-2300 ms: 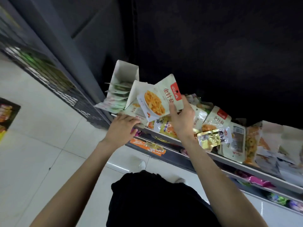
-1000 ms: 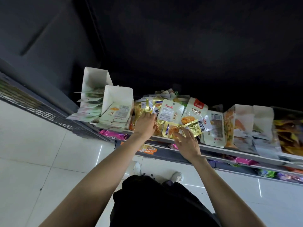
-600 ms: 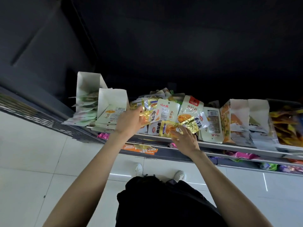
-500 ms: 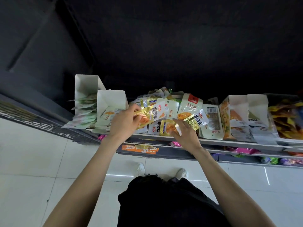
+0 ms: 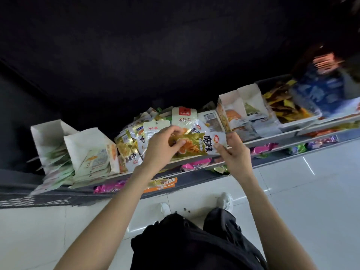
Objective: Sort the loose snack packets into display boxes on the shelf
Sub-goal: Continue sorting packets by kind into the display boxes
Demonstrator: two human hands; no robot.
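Both hands hold one gold snack packet (image 5: 191,145) above the front edge of the shelf (image 5: 272,140). The left hand (image 5: 162,148) pinches its left end with thumb and curled fingers, and the right hand (image 5: 232,151) pinches its white right end between thumb and forefinger. Just behind the packet a heap of loose packets (image 5: 152,129) lies on the middle of the shelf, with a tall white packet (image 5: 184,118) standing up among them. Toward the left end two white display boxes (image 5: 85,139) stand side by side, flat packets spilling from their fronts over the shelf edge. Toward the right end more white boxes (image 5: 245,102) hold orange and green packets, with yellow packets (image 5: 282,106) beyond them. Pink packets (image 5: 196,165) show on the lower shelf
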